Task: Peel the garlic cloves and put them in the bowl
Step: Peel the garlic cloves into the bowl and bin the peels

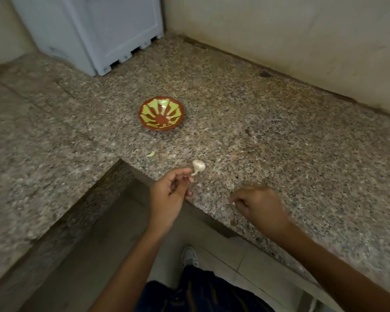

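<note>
A small red bowl (161, 113) with green leaf shapes sits on the speckled granite counter (257, 131); nothing shows inside it. My left hand (170, 191) pinches the stalk of a white garlic head (198, 166) at the counter's front corner. Over the counter edge, my right hand (258, 204) is curled and pinches a small white bit (233, 202), a clove or a scrap of peel; I cannot tell which. A pale garlic piece (151, 154) lies on the counter between the bowl and my left hand.
A pale blue plastic appliance (95, 30) stands in the back corner by the wall. The counter is L-shaped, with a lower slab (32, 165) to the left. The floor and my shoe (189, 256) show below the edge.
</note>
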